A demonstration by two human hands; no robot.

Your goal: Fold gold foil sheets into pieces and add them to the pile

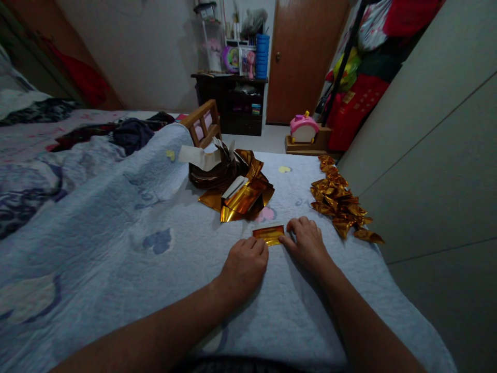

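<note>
A small sheet of gold foil paper lies on the quilt between my hands, its far edge folded over. My left hand is closed at the sheet's left end, the fingers curled and the thumb hidden. At the right end, my right hand grips the edge with its thumb and bent fingers. Just beyond sits a loose pile of gold foil sheets, some showing pale backs. Folded gold foil pieces are heaped along the bed's right side.
A light blue quilt covers the bed, with rumpled bedding and dark cloth to the left. Beyond the foot stand a small wooden chair, a pink toy and a dark shelf. A pale cabinet borders the right.
</note>
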